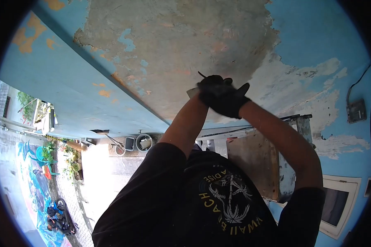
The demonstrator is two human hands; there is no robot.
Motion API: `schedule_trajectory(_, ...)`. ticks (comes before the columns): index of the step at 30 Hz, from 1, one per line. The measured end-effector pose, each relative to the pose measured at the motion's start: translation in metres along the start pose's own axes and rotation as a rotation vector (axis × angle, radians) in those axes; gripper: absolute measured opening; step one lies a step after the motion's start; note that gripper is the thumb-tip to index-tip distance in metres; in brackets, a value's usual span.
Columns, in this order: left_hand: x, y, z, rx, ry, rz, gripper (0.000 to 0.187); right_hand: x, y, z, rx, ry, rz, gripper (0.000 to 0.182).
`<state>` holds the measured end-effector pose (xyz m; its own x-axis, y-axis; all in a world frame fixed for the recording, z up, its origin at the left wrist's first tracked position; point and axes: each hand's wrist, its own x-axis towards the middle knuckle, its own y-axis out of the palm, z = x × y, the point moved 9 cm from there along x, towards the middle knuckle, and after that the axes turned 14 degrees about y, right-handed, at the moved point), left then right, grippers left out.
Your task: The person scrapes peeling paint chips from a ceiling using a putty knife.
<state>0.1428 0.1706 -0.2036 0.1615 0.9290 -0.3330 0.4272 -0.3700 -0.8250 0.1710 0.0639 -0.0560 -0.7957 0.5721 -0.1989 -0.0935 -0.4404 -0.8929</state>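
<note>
Both hands wear black gloves and overlap in front of a bare grey patch of wall. My left hand is closed, and a flat grey blade sticks out beside it, its handle hidden. Lying across the left hand and wrist is my right hand, its thumb pointing away; its fingers are smeared by motion and merge with the other glove. A thin dark curved piece shows just above the gloves.
Peeling blue paint surrounds the patch. A wooden board stands beneath the right arm, near a framed window. Buckets sit on the ground at lower left. A wall box is at right, and a motorcycle at far left.
</note>
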Motion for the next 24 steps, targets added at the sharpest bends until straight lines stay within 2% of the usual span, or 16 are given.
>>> schedule_trajectory(1,-0.003,0.002,-0.001,0.020,0.025,-0.015,0.032,-0.008,0.014,-0.003,0.061,-0.001,0.106,0.045)
schedule_trajectory(3,-0.004,-0.003,0.000,-0.002,-0.009,-0.007,0.033,-0.006,0.013,-0.003,0.085,-0.018,0.185,0.045)
schedule_trajectory(5,-0.001,0.002,0.006,-0.097,-0.087,0.101,0.036,-0.019,0.007,0.019,0.011,-0.157,0.041,0.047)
schedule_trajectory(9,0.002,0.003,0.006,0.047,-0.034,0.055,0.036,-0.058,-0.002,0.067,-0.106,-0.417,-0.269,0.051)
schedule_trajectory(10,0.006,-0.008,-0.011,0.172,0.152,-0.043,0.036,-0.027,0.000,0.010,0.134,-0.261,-0.138,0.050)
schedule_trajectory(11,0.007,-0.010,-0.028,0.291,0.337,-0.136,0.036,-0.002,0.000,-0.037,0.237,0.095,0.089,0.041)
schedule_trajectory(12,0.011,-0.001,-0.024,0.297,0.343,-0.136,0.036,0.000,-0.004,-0.051,0.148,0.148,-0.013,0.039)
schedule_trajectory(13,0.017,-0.001,-0.020,0.230,0.346,-0.209,0.033,-0.015,-0.004,-0.009,-0.102,-0.040,-0.089,0.042)
schedule_trajectory(14,0.024,-0.004,-0.018,0.153,0.343,-0.279,0.031,-0.027,0.000,0.019,-0.230,-0.133,-0.113,0.044)
schedule_trajectory(15,0.016,-0.015,-0.029,0.169,0.230,-0.194,0.024,-0.041,0.003,0.047,-0.354,-0.228,-0.148,0.046)
schedule_trajectory(19,0.018,-0.012,-0.023,0.376,0.122,-0.127,0.025,-0.081,-0.017,0.095,-0.169,-0.638,-0.369,0.069)
schedule_trajectory(20,0.018,-0.008,-0.025,0.353,0.149,-0.126,0.028,-0.033,-0.012,0.028,-0.092,-0.248,-0.253,0.071)
schedule_trajectory(21,0.016,-0.008,-0.028,0.326,0.168,-0.142,0.030,0.014,0.016,-0.046,0.273,0.148,0.240,0.055)
schedule_trajectory(22,0.014,-0.008,-0.032,0.301,0.193,-0.174,0.032,0.006,0.015,-0.035,0.276,0.145,0.231,0.055)
schedule_trajectory(24,0.004,-0.021,-0.041,0.254,0.219,-0.261,0.037,-0.033,0.001,0.032,-0.076,-0.091,0.057,0.065)
